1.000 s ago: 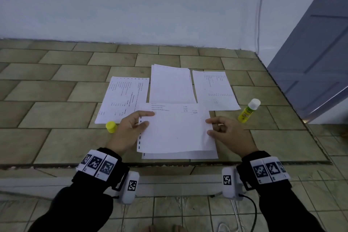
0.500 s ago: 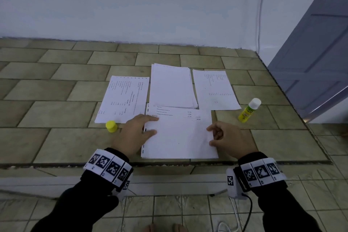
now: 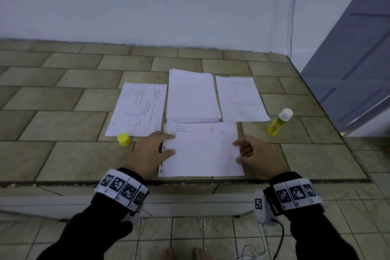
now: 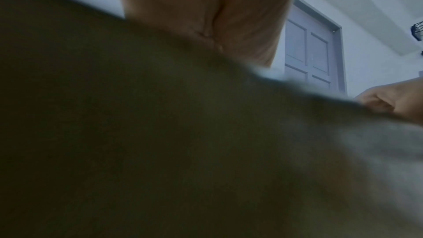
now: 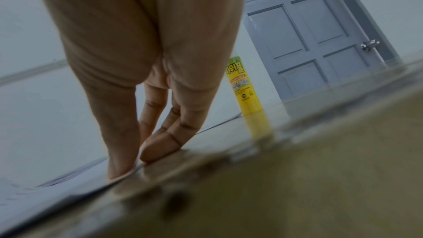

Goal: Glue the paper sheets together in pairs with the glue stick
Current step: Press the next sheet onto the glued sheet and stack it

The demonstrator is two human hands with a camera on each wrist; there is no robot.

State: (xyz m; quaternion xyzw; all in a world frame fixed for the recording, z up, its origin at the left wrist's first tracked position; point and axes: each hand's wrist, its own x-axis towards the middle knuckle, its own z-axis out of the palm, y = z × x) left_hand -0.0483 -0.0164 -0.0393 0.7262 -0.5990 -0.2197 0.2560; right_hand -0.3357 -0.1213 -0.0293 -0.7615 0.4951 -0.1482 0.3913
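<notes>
While the person kneels or stands at the edge of the tiled surface point(image 3: 63, 124), both hands lie on the near paper sheet point(image 3: 202, 154), which sits at the front edge, just below the middle stack of sheets point(image 3: 193, 95). The left hand point(image 3: 149, 152) rests on the left margin with its fingers stretched out flat, pressing the paper down. The right hand point(image 3: 256, 155) touches the right margin; in the right wrist view its fingertips point(image 5: 158, 149) stand on the paper edge, the fingers a little bent but, as far as I can see, holding nothing. I judge that this is the pressing step: one sheet seems laid on another and the hands line up the edges, though I cannot tell for sure that a second sheet is under it.

The glue stick point(image 3: 278, 122) stands upright to the right, apart from the papers, with its white top showing. Its yellow cap point(image 3: 124, 139) stands to the left, just beside the left printed sheet point(image 3: 137, 110). Another printed sheet point(image 3: 240, 99) lies at the right of the stack.

Next, I think, the pair needs smoothing outward so it bonds without wrinkles, then moving aside, before the right hand reaches for the glue stick.
</notes>
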